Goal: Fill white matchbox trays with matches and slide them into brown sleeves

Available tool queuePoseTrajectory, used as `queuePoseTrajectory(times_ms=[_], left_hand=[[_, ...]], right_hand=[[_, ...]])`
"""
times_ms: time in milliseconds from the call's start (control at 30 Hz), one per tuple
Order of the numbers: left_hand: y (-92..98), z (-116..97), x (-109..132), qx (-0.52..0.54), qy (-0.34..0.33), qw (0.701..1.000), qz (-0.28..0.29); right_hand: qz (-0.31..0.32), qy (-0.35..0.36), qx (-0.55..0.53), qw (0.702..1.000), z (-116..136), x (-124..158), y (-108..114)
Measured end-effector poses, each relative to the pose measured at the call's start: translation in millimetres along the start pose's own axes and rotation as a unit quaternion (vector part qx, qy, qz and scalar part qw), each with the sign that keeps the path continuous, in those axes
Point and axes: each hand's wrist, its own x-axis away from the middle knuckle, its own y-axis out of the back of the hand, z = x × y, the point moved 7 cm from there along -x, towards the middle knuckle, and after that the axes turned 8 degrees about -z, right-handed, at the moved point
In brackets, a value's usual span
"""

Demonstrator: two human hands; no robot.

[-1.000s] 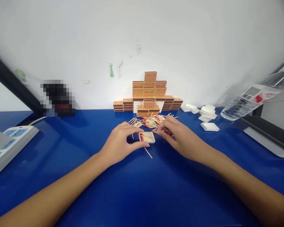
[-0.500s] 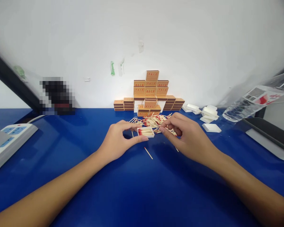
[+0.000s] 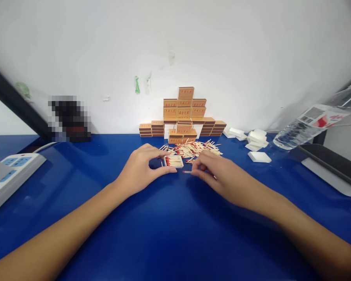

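A small white matchbox tray [image 3: 178, 165], partly filled with red-headed matches, sits between the thumb and fingers of my left hand [image 3: 144, 168]. Just to its right, my right hand [image 3: 215, 168] pinches a single match [image 3: 187, 172], whose red head points left towards the tray. Behind both hands lies a loose heap of matches [image 3: 193, 149] on the blue table [image 3: 163, 230]. My left fingertips are partly hidden behind the tray.
Orange matchboxes [image 3: 184, 112] stand stacked against the white wall. White trays [image 3: 259, 157] lie in a loose group at the right, beside a tilted plastic bottle [image 3: 298, 132] and a dark flat object [image 3: 333, 164]. A power strip [image 3: 20, 171] is at the left.
The match that lay alone in front of the tray is now in my right hand, which has moved left and down. My left hand and the tray have shifted slightly left.
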Motion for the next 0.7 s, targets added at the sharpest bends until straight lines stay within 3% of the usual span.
queuePoseTrajectory(times_ms=[100, 233, 367, 433, 533, 700], left_hand=[[-7.0, -12.2, 3.4, 0.028, -0.015, 0.999, 0.027], [-11.1, -17.0, 5.1, 0.061, 0.002, 0.997, 0.044], [1.1, 2.8, -1.2, 0.026, 0.046, 0.999, 0.001], [4.2, 8.3, -2.8, 0.007, 0.047, 0.999, -0.008], [-0.2, 3.1, -0.2, 0.003, 0.024, 1.0, -0.001], [-18.4, -19.1, 10.7, 0.021, -0.035, 0.998, 0.057]], right_hand=[[-0.093, 0.013, -0.013, 0.995, 4.2, -3.2, 11.5], [-0.098, 0.043, -0.016, 0.994, 13.8, -4.1, 10.4], [-0.107, -0.003, 0.078, 0.991, -12.1, -3.5, 31.6], [-0.044, -0.068, 0.16, 0.984, -37.9, 0.1, 37.0], [0.099, -0.136, 0.178, 0.97, -65.9, 12.7, 29.5], [0.14, -0.149, 0.105, 0.973, -61.7, 21.3, 16.0]])
